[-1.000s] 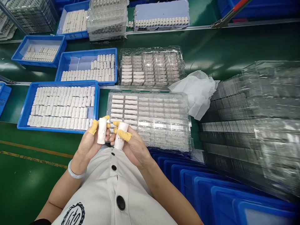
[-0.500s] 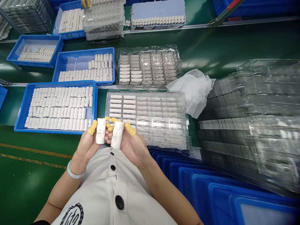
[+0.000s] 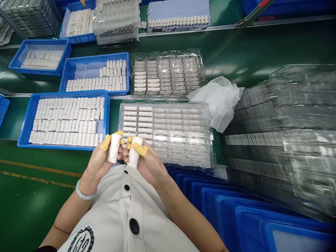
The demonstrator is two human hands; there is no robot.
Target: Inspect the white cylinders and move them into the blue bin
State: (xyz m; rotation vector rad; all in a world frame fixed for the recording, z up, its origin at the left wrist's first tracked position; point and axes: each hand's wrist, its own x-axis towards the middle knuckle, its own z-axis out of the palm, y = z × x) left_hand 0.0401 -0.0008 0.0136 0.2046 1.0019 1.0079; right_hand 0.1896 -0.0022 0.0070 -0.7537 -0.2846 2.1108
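Above green bench (image 3: 31,196), left hand (image 3: 101,159) fingers gripping white plug (image 3: 114,148), right hand (image 3: 148,164) gripping second plug (image 3: 133,155)

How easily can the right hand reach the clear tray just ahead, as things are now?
Probably easily: the right hand hovers at the near edge of the clear tray, with nothing between them. However, it already grips a white part.

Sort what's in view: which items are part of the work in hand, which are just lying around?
In hand or in use:
- left hand holding a white part
- right hand holding a second white part
- near blue bin of white parts
- near clear tray, partly filled

Lying about:
- white plastic bag
- clear tray stack
- empty blue bins
- far blue bin
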